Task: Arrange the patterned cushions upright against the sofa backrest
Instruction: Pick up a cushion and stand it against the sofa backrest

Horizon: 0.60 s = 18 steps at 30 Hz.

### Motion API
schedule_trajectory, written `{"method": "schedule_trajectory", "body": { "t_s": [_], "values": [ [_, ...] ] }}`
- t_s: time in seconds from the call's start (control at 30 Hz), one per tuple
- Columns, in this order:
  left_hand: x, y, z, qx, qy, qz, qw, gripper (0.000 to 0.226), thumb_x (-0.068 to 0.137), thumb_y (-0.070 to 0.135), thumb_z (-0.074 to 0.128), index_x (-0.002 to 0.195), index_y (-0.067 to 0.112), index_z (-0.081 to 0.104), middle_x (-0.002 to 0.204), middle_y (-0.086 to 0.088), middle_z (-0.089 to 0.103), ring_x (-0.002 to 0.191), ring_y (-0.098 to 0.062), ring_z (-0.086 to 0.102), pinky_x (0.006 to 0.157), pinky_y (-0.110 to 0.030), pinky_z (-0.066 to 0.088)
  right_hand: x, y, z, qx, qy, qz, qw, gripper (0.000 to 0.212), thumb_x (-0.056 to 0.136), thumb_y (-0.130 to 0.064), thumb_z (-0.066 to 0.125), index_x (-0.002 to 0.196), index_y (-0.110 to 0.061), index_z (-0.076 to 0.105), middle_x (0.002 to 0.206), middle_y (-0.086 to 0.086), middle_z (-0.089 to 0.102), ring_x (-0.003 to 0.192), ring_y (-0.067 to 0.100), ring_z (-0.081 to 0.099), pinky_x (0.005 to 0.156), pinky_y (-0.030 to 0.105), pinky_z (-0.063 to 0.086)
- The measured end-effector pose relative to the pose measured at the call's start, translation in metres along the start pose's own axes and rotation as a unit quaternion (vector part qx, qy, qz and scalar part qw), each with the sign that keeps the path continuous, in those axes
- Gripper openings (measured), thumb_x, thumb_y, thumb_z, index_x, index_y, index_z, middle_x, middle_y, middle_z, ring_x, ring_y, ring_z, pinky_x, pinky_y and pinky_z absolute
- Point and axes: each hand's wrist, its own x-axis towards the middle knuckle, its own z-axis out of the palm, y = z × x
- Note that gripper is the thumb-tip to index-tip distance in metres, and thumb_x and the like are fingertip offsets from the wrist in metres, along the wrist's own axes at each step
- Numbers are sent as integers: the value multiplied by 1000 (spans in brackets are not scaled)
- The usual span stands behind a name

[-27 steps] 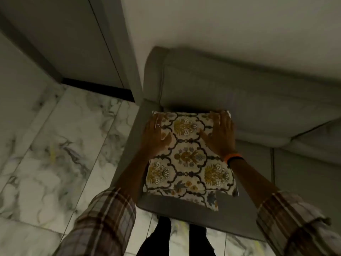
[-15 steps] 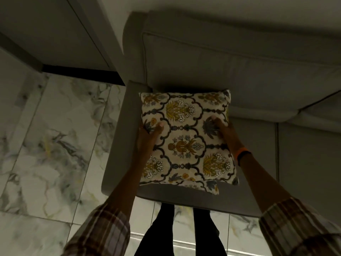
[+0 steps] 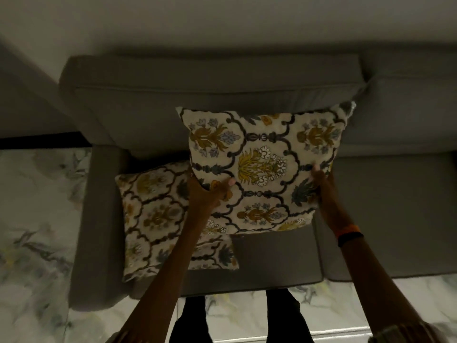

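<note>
The raised patterned cushion (image 3: 264, 169) is held facing up in front of the backrest (image 3: 197, 100), left hand (image 3: 205, 194) and right hand (image 3: 321, 186) clamped on its side edges, probably to stand it upright. A second cushion (image 3: 158, 219) lies flat on the sofa seat (image 3: 272, 258).

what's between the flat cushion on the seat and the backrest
In the head view, only a short strip of bare grey seat separates the flat cushion from the backrest; the held cushion overlaps its right corner.
</note>
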Motion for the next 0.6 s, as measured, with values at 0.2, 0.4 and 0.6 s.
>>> {"method": "schedule_trajectory", "body": {
  "t_s": [0.2,0.4,0.6],
  "values": [
    [39,-19,170,66,-60,49,995,92,68,2,88,142,15,34,138,-2,47,129,-17,47,103,-21,47,78,32,-137,5,28,-23,999,52,98,-32,60,144,-51,45,147,-10,61,134,14,60,104,34,56],
    [83,-60,265,111,-61,-19,992,76,76,18,85,138,4,43,113,2,55,98,-11,60,68,-4,50,166,91,-218,-31,-13,-44,998,71,97,-22,65,159,-20,32,154,3,55,138,19,57,107,34,53],
    [102,-103,300,109,-111,-12,988,73,84,3,75,141,20,32,135,8,41,131,-19,44,98,-14,49,200,128,-237,-19,-47,-21,998,75,95,-22,69,160,-17,32,150,-1,57,132,6,61,106,26,53]
  ]
}}
